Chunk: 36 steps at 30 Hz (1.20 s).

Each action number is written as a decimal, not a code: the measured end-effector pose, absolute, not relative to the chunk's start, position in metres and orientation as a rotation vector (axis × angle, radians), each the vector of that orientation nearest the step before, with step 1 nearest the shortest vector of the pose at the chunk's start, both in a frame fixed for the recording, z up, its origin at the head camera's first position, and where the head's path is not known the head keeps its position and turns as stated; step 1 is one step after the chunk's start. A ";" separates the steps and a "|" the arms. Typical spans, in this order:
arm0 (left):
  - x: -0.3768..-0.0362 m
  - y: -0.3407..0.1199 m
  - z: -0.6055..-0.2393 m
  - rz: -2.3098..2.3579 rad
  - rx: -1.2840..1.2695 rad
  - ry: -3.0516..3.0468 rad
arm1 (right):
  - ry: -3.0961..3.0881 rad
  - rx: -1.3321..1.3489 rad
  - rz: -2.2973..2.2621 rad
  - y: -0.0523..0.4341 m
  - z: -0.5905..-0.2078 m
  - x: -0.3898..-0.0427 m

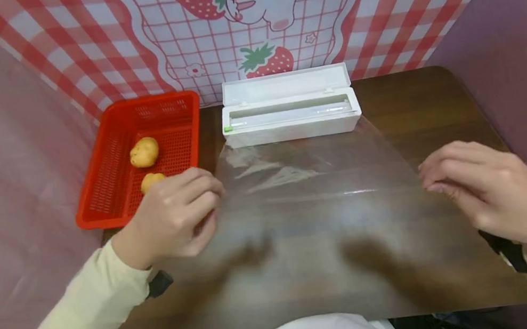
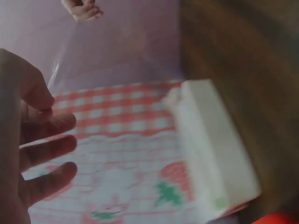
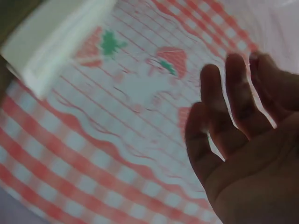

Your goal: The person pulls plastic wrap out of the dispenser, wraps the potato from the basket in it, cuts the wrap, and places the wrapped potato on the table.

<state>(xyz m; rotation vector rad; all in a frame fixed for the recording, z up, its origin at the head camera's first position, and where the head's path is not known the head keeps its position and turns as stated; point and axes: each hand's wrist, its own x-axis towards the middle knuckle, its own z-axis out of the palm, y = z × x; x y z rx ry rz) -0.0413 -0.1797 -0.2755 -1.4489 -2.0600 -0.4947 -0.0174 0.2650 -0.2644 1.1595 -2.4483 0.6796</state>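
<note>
A clear sheet of cling film [image 1: 314, 191] runs from the open white dispenser box [image 1: 290, 124] toward me, over the brown table [image 1: 431, 104]. My left hand [image 1: 177, 216] pinches the film's left edge with curled fingers. In the left wrist view its thumb and fingers [image 2: 37, 140] lie beside the film [image 2: 117, 51], with the box [image 2: 215, 149] to the right. Across the sheet, my right hand [image 1: 478, 190] pinches the right edge at its fingertips, and it shows small in the left wrist view [image 2: 84, 9]. The right wrist view shows only that hand's palm and fingers [image 3: 243, 140] and the box [image 3: 51, 42].
A red plastic basket [image 1: 105, 221] stands at the table's back left, just beyond my left hand. It holds two potatoes [image 1: 144, 152] [image 1: 151, 180]. A red checked strawberry backdrop [image 1: 373, 13] rises behind the box. Pink sheeting [image 1: 12, 159] hangs on both sides.
</note>
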 end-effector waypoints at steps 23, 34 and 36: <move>-0.020 -0.164 -0.442 -0.305 -1.558 -2.427 | -2.795 1.079 0.411 0.255 -0.420 0.006; -0.007 -0.165 -0.473 -0.241 -1.511 -2.516 | -2.774 0.993 0.386 0.248 -0.461 0.024; -0.005 -0.164 -0.475 -0.241 -1.506 -2.509 | -2.777 0.968 0.372 0.248 -0.463 0.026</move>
